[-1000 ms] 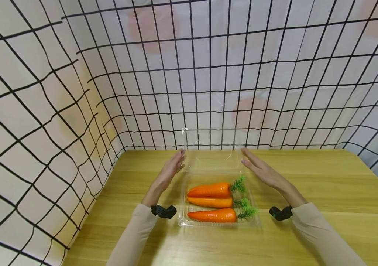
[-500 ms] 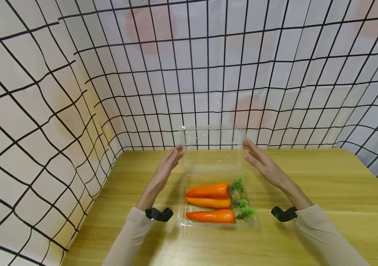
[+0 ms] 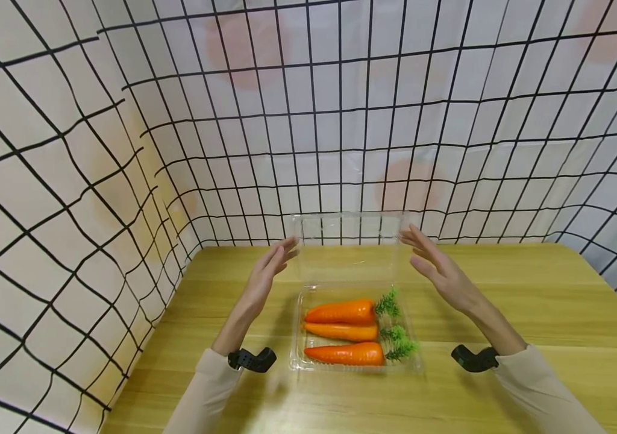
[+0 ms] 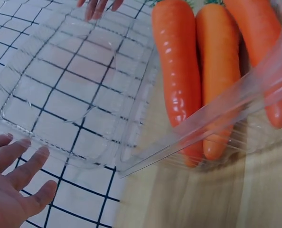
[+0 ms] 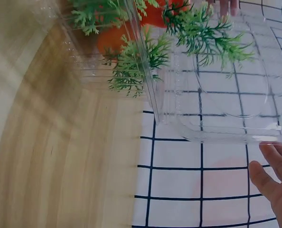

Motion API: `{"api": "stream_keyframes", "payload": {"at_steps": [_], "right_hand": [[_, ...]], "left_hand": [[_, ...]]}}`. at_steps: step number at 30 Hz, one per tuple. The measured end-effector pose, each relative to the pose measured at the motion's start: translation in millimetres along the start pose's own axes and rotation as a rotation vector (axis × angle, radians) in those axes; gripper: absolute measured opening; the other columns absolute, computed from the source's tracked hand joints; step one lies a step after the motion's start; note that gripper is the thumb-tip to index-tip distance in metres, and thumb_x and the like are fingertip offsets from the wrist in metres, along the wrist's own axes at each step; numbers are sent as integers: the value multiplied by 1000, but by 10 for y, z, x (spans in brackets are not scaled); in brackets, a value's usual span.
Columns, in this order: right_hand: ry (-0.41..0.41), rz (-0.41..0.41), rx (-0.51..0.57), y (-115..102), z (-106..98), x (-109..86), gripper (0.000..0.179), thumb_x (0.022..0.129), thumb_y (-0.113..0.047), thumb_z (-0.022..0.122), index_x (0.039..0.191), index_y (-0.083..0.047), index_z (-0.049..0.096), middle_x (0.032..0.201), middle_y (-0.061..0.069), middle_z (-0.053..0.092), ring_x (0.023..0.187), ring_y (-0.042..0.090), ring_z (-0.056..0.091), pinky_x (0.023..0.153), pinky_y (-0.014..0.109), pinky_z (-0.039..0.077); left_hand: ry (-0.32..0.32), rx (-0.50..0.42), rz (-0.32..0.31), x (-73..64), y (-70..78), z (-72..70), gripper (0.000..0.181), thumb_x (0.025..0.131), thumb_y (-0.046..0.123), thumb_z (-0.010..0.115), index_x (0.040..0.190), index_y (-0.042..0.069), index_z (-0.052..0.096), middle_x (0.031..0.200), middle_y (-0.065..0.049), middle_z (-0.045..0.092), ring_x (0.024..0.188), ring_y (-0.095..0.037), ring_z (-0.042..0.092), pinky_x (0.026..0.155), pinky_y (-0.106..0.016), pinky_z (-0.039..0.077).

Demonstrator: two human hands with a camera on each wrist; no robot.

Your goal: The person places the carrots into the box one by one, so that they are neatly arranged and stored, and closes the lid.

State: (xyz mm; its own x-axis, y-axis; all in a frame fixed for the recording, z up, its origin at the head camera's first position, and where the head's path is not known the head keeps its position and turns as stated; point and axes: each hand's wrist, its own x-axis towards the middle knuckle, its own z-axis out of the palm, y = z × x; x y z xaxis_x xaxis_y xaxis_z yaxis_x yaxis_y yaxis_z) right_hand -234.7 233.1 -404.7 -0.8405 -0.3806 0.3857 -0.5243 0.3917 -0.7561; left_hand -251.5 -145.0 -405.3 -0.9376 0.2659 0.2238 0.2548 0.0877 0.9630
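Observation:
A clear plastic clamshell box (image 3: 293, 355) lies on the table, its lid (image 3: 347, 259) raised at the back and leaning toward the wall. Inside its base are three carrots: a back one (image 3: 341, 311), a thinner middle one (image 3: 343, 331) and a front one (image 3: 343, 354). Their green leafy tops (image 5: 141, 61) point right. My left hand (image 3: 266, 271) is at the lid's left edge, fingers extended; the left wrist view shows its fingertips (image 4: 41, 152) close to the rim. On the other side, my right hand (image 3: 441, 274) has fingers spread by the lid's right edge. Whether either hand touches it, I cannot tell.
The wooden table (image 3: 531, 301) extends around the box. Behind it and to both sides hangs white cloth (image 3: 319, 132) with a black grid. A black wrist device (image 3: 254, 360) is on my left wrist, and another black device (image 3: 475, 358) on my right.
Both hands have moved slightly outward, with the right hand also rising a little. The lid's raised edge has shifted slightly. The carrots have stayed in place in the base.

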Motion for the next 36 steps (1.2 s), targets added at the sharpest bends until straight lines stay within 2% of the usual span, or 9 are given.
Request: {"api": "stream_keyframes", "payload": {"at_steps": [3, 6, 12, 15, 19, 26, 30, 33, 36], "right_hand": [[-4, 8, -14, -56, -15, -68, 66, 111, -16, 41, 168, -24, 9, 168, 13, 33, 153, 38, 32, 117, 22, 38], [-14, 1, -14, -106, -21, -142, 65, 111, -15, 40, 168, -24, 10, 168, 13, 34, 153, 35, 33, 111, 6, 33], [-26, -35, 21, -181, -9, -289, 60, 112, -9, 37, 167, -23, 17, 167, 18, 35, 150, 1, 35, 110, 1, 33], [-39, -45, 47, -203, 1, -345, 57, 112, -8, 34, 167, -18, 20, 167, 20, 34, 148, -7, 33, 113, 2, 31], [-58, -42, 55, -220, 13, -408, 54, 112, -9, 32, 165, -12, 24, 167, 21, 33, 148, -8, 32, 116, 2, 27], [-68, -8, 28, -248, 44, -526, 52, 113, -10, 30, 164, -19, 30, 164, 22, 36, 145, -10, 32, 113, 1, 27], [-83, 3, 32, -261, 56, -586, 51, 113, -11, 27, 163, -16, 31, 166, 24, 33, 150, 6, 32, 113, 2, 26], [-99, 24, 40, -281, 72, -634, 51, 113, -14, 25, 164, -16, 30, 168, 26, 25, 155, 35, 23, 132, 40, 24], [-109, 45, 33, -304, 102, -687, 51, 114, -18, 23, 164, -16, 29, 169, 27, 20, 150, 56, 17, 116, 84, 16]], "left_hand": [[-8, -2, 9, -68, 37, -7, 53, 115, 37, 31, 154, 6, 46, 161, -13, 47, 148, -35, 47, 130, -58, 27], [-25, 0, 10, -153, 56, -22, 53, 115, 38, 29, 153, 5, 47, 160, -15, 48, 147, -35, 48, 130, -58, 27], [-51, 15, -4, -317, 73, -37, 55, 115, 39, 27, 151, 5, 49, 157, -18, 51, 147, -33, 48, 131, -57, 25], [-45, 34, -13, -371, 80, -34, 56, 115, 39, 27, 150, 3, 50, 155, -19, 53, 147, -34, 48, 130, -57, 25], [-28, 64, -27, -436, 77, -23, 57, 115, 38, 27, 147, -1, 53, 153, -20, 55, 147, -36, 47, 129, -58, 27], [-16, 106, -93, -545, 73, 11, 64, 114, 44, 25, 146, -3, 55, 154, -19, 54, 149, -37, 44, 130, -58, 25], [-12, 131, -144, -614, 90, 30, 67, 113, 50, 24, 146, 2, 57, 155, -16, 53, 151, -36, 41, 131, -59, 21], [-27, 157, -158, -664, 98, 46, 67, 112, 52, 26, 147, 4, 57, 157, -14, 52, 153, -36, 38, 132, -61, 17], [-31, 193, -162, -719, 94, 66, 63, 112, 49, 32, 150, 3, 53, 158, -15, 50, 154, -37, 37, 131, -62, 19]]}}
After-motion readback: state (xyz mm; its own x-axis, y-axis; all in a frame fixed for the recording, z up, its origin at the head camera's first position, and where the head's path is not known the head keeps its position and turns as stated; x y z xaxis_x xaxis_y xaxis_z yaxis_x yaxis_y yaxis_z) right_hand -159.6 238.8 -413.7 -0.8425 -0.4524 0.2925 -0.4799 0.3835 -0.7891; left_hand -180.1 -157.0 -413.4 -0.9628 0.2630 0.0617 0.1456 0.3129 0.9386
